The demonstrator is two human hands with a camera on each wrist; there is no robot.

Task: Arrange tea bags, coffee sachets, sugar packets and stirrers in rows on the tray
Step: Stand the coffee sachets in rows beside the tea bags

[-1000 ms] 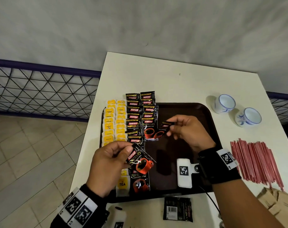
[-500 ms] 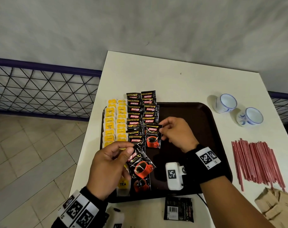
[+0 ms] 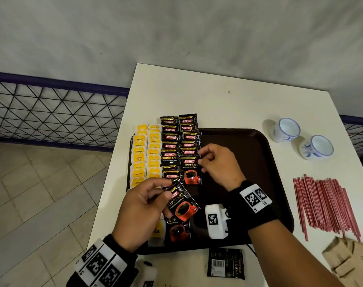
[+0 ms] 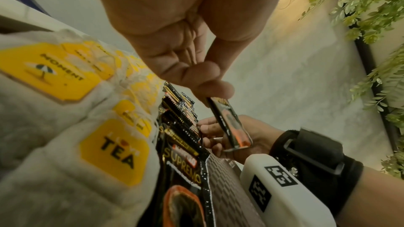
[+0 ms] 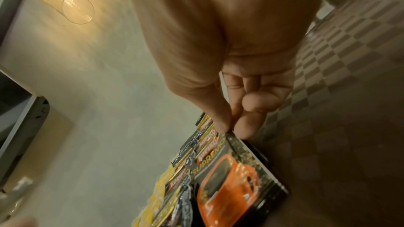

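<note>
Brown tray point(image 3: 249, 141) on white table point(image 3: 197, 96). Two rows of yellow-tagged tea bags point(image 3: 146, 154), tags reading "TEA" and "MOMENT". Beside them, two rows of black sachets point(image 3: 179, 139) marked "KOPIKO SUPREMO". Left hand point(image 3: 141, 214) pinches one Kopiko sachet point(image 3: 181, 204) above the tray's near left. Right hand point(image 3: 218, 164) pinches the edge of the row's nearest sachet point(image 3: 190, 170), lying flat on the tray. Red stirrers point(image 3: 325, 204) lie off-tray, right.
</note>
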